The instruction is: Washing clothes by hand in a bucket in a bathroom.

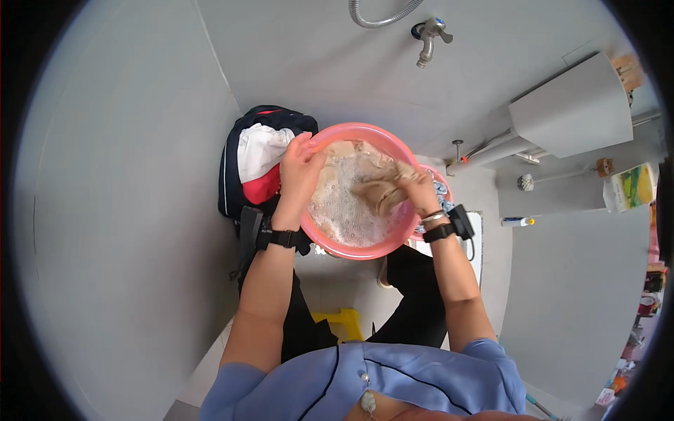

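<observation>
A pink basin [359, 254] holds foamy water with wet, beige fabric in it. At its left side, my left hand [302, 172] is closed on the rim, fingers toward the outside and thumb inward. My right hand [420, 192] is over the right part of the basin, its fingers closed on a bunched beige cloth [382, 191]. Suds and water surround the lower part of this cloth. More pale fabric [342, 149] lies in the water near the far rim. The fingertips of my right hand are partly hidden by the cloth.
Dark, white and red clothes [261, 151] are piled left of the basin. Behind its right side, another pink basin [442, 184] holds blue-patterned fabric. A metal tap [430, 41] juts from the far wall. A yellow stool [344, 323] is below me; a white cistern [576, 105] hangs at right.
</observation>
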### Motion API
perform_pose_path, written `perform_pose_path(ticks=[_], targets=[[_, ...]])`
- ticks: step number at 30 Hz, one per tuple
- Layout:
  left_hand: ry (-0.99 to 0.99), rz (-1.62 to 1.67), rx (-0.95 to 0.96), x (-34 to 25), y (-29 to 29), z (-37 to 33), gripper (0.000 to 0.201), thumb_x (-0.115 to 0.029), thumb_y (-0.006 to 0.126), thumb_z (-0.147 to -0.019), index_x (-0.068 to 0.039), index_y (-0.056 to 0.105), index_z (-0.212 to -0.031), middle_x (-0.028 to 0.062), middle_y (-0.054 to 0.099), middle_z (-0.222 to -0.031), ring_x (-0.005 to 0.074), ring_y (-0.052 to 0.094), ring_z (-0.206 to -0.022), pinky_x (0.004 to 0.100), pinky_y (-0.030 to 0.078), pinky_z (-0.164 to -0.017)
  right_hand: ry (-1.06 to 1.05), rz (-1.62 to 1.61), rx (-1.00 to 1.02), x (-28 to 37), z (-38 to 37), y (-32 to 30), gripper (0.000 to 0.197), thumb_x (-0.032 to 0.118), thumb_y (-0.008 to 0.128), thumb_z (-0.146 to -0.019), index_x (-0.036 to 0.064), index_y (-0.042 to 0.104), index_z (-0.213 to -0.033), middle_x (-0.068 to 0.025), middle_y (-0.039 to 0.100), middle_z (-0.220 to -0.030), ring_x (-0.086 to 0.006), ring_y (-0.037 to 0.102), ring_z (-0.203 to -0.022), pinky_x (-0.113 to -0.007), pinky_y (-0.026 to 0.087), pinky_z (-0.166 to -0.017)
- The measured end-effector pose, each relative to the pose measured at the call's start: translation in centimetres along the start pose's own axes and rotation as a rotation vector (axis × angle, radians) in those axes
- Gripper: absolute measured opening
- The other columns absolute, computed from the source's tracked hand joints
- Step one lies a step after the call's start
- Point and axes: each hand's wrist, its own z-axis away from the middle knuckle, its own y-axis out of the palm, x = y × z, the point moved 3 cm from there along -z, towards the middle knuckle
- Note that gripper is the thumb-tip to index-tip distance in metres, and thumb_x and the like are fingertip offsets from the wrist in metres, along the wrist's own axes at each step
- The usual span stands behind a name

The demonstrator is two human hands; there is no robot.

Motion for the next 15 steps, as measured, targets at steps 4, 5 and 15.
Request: perform_pose_path(ticks=[4, 5, 15], targets=[[0.039, -0.032, 0.009, 0.8, 0.5, -0.1, 0.045, -0.006, 0.058, -0.077, 0.0, 0.04, -0.117, 0.0091, 0.049, -0.106, 0.0136, 0.054, -0.09, 0.0237, 0.046, -0.069, -0.152, -0.313, -0.073, 8.4, 2.4, -2.7, 0.028, -0.007, 0.053, -0.067, -0.0014, 0.055, -0.095, -0.0039, 0.059, -0.085, -0.0133, 0.057, -0.074, -0.025, 0.047, -0.07], [0.053, -0.036, -0.007, 0.7, 0.5, 0.1, 0.045, -0.006, 0.06, -0.074, 0.002, 0.042, -0.115, 0.0123, 0.052, -0.104, 0.0161, 0.056, -0.087, 0.0254, 0.046, -0.071, -0.203, -0.375, -0.078, 10.5, 3.0, -2.9, 0.029, -0.007, 0.052, -0.068, -0.0009, 0.054, -0.096, -0.0041, 0.058, -0.085, -0.0139, 0.057, -0.075, -0.026, 0.047, -0.07], [0.074, -0.045, -0.038, 0.8, 0.2, -0.3, 0.047, -0.008, 0.062, -0.072, 0.003, 0.044, -0.113, 0.0145, 0.056, -0.102, 0.0198, 0.059, -0.085, 0.0282, 0.046, -0.073, -0.478, -0.513, 0.155, 24.3, 6.6, -4.3, 0.034, 0.002, 0.047, -0.08, -0.0011, 0.042, -0.113, -0.0131, 0.051, -0.107, -0.0246, 0.052, -0.098, -0.038, 0.043, -0.087]])
